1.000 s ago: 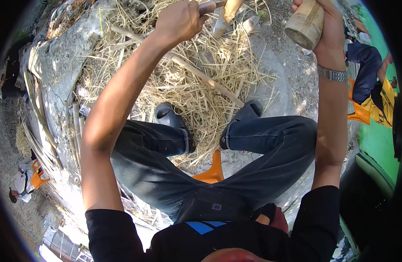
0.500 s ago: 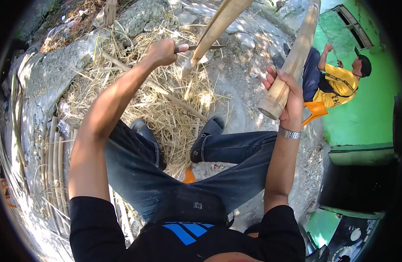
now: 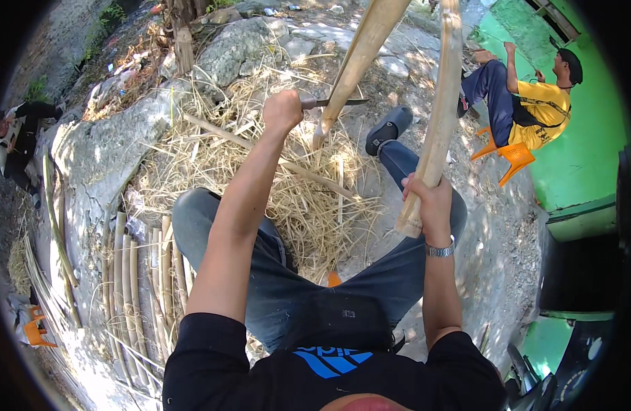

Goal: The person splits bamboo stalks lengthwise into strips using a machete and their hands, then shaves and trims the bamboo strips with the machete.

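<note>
The person's left hand [image 3: 283, 111] is closed around the handle of a knife [image 3: 354, 102], its blade crossing a split bamboo piece [image 3: 359, 61], though whether it cuts in is hard to tell. That piece slants down to the upper edge of the pile of shavings [image 3: 261, 181]. The right hand [image 3: 430, 205] grips a bamboo length [image 3: 440, 116] near its lower end, past the pile's right edge, above the right leg [image 3: 377, 274]. A thin stick [image 3: 315, 177] lies across the shavings; bamboo poles [image 3: 126, 274] lie beyond their lower left edge.
</note>
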{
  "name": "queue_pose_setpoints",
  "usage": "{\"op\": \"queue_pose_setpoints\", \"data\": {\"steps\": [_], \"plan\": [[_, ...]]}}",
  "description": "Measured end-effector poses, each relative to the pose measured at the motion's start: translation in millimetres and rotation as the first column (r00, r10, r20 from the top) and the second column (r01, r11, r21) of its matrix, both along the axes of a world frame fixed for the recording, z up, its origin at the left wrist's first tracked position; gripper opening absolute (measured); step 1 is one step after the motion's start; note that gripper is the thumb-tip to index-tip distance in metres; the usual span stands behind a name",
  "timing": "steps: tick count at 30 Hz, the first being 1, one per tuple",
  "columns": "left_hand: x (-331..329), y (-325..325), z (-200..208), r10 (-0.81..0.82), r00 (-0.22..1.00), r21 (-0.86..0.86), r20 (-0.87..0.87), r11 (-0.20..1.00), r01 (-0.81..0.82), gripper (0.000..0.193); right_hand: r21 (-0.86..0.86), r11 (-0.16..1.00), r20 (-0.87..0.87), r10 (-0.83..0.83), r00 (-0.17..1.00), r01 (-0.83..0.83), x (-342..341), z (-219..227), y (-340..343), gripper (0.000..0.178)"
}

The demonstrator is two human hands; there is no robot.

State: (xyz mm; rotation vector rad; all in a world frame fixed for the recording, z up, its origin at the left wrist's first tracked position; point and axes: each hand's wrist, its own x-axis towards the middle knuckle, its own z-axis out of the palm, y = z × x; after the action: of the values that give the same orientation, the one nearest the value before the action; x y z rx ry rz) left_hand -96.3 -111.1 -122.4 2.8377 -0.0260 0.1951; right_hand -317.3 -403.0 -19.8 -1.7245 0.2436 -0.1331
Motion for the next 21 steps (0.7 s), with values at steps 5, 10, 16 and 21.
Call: {"op": "queue_pose_setpoints", "data": {"steps": [5,10,16,21], "plan": [[32.2,43.7,8.8,-0.131,0.976,-0.17,-0.174,0.98,0.102,0.033,-0.167,0.975,0.437,-0.058,0.897,0.144,9.1,-27.4,21.2,0.03],[25.4,45.9,-17.5,0.053,0.985,-0.202,-0.163,0.976,-0.086,0.035,-0.163,0.986,0.609,0.08,0.789,0.025,49.3,87.2,46.5,0.037],[23.0,26.4,5.0,0.121,0.978,-0.055,-0.17,0.99,-0.132,0.03,-0.522,0.851,0.741,0.414,0.528,0.065,105.5,118.3,41.9,0.034],[27.7,14.7,-8.1,0.078,0.947,-0.05,-0.311,0.994,-0.099,0.039,-0.567,0.675,-0.326,0.342,0.881,-0.472,93.4,-131.9,-19.5,0.053]]}}
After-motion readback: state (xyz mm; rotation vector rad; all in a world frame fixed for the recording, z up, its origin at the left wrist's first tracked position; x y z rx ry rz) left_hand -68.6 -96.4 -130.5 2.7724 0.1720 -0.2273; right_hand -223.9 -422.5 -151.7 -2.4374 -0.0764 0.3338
